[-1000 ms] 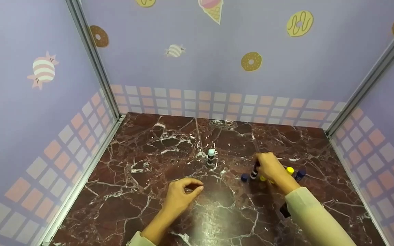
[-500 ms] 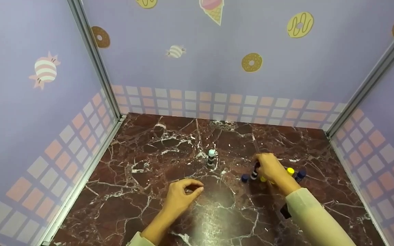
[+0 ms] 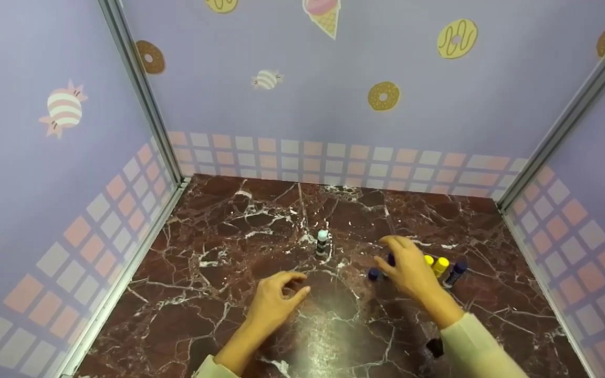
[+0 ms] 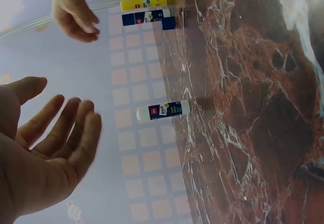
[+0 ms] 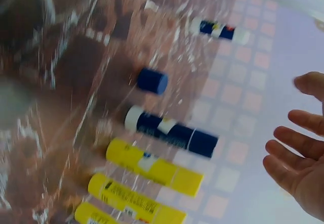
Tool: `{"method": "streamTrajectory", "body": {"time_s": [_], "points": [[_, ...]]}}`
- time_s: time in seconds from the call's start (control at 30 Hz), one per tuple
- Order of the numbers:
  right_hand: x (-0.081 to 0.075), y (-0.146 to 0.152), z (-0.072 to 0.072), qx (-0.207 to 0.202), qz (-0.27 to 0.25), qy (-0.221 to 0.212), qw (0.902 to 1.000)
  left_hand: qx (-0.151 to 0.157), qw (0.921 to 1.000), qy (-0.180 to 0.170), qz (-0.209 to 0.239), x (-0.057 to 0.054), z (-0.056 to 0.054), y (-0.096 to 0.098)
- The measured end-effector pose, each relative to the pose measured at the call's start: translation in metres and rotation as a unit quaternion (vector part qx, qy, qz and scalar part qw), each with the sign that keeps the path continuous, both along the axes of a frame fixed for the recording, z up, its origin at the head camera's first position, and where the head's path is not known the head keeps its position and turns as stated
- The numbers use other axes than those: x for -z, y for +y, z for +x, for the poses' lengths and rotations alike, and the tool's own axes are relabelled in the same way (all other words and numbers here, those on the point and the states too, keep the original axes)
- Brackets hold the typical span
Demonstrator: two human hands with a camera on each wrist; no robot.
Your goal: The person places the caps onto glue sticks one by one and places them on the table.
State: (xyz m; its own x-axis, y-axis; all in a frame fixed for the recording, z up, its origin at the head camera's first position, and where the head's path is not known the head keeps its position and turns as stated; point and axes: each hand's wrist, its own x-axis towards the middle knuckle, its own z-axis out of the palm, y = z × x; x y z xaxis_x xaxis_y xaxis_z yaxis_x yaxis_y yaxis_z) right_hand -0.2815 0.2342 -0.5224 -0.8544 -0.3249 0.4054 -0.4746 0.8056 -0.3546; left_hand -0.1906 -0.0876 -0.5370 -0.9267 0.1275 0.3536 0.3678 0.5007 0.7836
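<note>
An uncapped glue stick [image 3: 322,243] with a navy label and pale top stands upright mid-table. A loose navy cap [image 3: 373,273] sits to its right on the tabletop. Beside that cap, a capped navy glue stick [image 5: 172,132] stands at the end of a row with several yellow glue sticks [image 5: 154,167]. My right hand [image 3: 410,270] is over this row with fingers and thumb apart, holding nothing; in the head view it partly hides the row. My left hand [image 3: 276,296] hovers nearer me, left of the uncapped stick, its fingers loosely bent around nothing.
Another navy glue stick [image 3: 456,274] ends the row on the right. Dark red marble tabletop [image 3: 218,315] spreads under everything. Patterned lilac panels [image 3: 281,115] rise at the back and both sides, and a small black object [image 3: 434,347] shows by the right sleeve.
My right hand has let go of the top of the capped navy glue stick and spread its fingers, shifting slightly left. My left hand stays almost where it was.
</note>
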Motion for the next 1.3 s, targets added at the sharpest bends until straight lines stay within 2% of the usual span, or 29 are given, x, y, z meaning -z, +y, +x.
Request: {"method": "streamTrajectory", "body": {"time_s": [0.17,0.4,0.5,0.6,0.8,0.93,1.1,1.2,1.3], "points": [[0.005,-0.013,0.032,-0.034,-0.022,0.053,0.9978,-0.032,0.9962,0.031,-0.075,0.005,-0.001,-0.001],[0.017,-0.029,0.071,-0.077,-0.021,0.13,0.9883,-0.061,0.9857,0.058,-0.146,0.011,-0.004,-0.001],[0.02,-0.035,0.081,-0.083,-0.023,0.148,0.9852,-0.064,0.9828,0.065,-0.161,0.013,-0.006,-0.002],[0.022,-0.038,0.086,-0.081,-0.024,0.14,0.9865,-0.064,0.9826,0.059,-0.164,0.014,-0.008,-0.003],[0.024,-0.04,0.089,-0.078,-0.03,0.13,0.988,-0.067,0.9865,0.017,-0.148,0.017,-0.016,-0.004],[0.027,-0.042,0.092,-0.079,-0.038,0.135,0.987,-0.065,0.9894,-0.005,-0.13,0.02,-0.03,-0.001],[0.032,-0.043,0.097,-0.084,-0.048,0.133,0.9864,-0.076,0.9926,-0.026,-0.092,0.027,-0.061,0.011],[0.034,-0.045,0.1,-0.087,-0.054,0.134,0.9857,-0.084,0.9944,-0.049,-0.041,0.034,-0.082,0.02],[0.036,-0.047,0.105,-0.089,-0.059,0.135,0.9851,-0.099,0.9916,-0.08,0.021,0.042,-0.099,0.027]]}}
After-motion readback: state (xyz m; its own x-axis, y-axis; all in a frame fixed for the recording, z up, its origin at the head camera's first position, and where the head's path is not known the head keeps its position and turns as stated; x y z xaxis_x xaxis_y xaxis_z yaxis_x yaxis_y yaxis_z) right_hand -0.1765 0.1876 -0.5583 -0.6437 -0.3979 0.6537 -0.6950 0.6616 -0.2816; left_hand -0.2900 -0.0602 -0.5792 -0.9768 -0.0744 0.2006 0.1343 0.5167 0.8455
